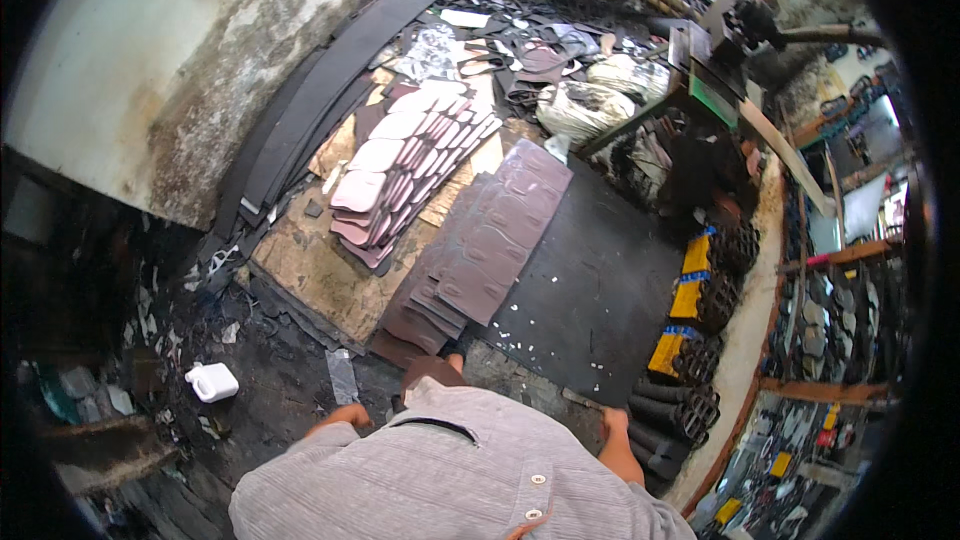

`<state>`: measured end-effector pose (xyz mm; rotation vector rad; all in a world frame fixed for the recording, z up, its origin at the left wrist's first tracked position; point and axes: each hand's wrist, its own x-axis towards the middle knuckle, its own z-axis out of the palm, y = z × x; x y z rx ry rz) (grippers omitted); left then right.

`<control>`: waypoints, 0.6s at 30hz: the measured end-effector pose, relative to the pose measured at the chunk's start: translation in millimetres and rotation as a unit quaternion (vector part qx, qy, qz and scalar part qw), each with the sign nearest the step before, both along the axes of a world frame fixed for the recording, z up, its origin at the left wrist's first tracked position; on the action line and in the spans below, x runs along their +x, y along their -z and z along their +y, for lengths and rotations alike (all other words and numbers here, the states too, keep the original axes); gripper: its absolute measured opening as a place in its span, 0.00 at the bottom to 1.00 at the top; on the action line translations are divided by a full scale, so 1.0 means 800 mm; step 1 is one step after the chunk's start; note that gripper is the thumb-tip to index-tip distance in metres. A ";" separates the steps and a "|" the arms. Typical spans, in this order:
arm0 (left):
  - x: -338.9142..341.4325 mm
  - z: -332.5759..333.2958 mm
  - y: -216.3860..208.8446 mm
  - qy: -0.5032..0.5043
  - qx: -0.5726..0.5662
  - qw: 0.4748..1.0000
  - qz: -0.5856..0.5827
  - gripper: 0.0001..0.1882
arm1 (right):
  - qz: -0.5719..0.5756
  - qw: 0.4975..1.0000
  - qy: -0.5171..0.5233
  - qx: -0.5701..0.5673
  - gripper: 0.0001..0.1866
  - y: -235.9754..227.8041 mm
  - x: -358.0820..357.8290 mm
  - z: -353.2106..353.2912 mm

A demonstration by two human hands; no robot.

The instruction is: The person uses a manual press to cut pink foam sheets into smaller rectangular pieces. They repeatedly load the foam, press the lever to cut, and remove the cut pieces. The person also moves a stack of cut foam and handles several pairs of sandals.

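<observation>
My right hand (613, 424) is closed around a thin, light-brown stick-like tool (582, 399), whose end lies over the edge of a large black sheet (590, 280). What kind of tool it is does not show. Off to the left, my left hand (350, 416) is low, beside a grey strip (343, 377); its fingers are too small to make out. In front of me lie overlapping brown sheets (505, 225) with sole shapes marked in them. Beyond them, piles of pink-topped sole pieces (375, 175) rest on a worn board (310, 275).
A white jug (212, 381) stands at the left. Long dark strips (330, 80) lean along the wall. Yellow-banded bundles of black pieces (690, 280) line the right wall, with black rolls (655, 430) nearer. Scraps and whitish sacks (590, 105) lie at the back, beside a green-edged machine (712, 100).
</observation>
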<state>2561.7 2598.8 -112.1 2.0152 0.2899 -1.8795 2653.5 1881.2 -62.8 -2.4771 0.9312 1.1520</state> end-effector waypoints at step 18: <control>0.673 -0.257 -0.166 -0.261 -0.262 0.749 -0.550 0.14 | -0.281 0.751 0.571 0.173 0.13 -0.106 -0.366 0.189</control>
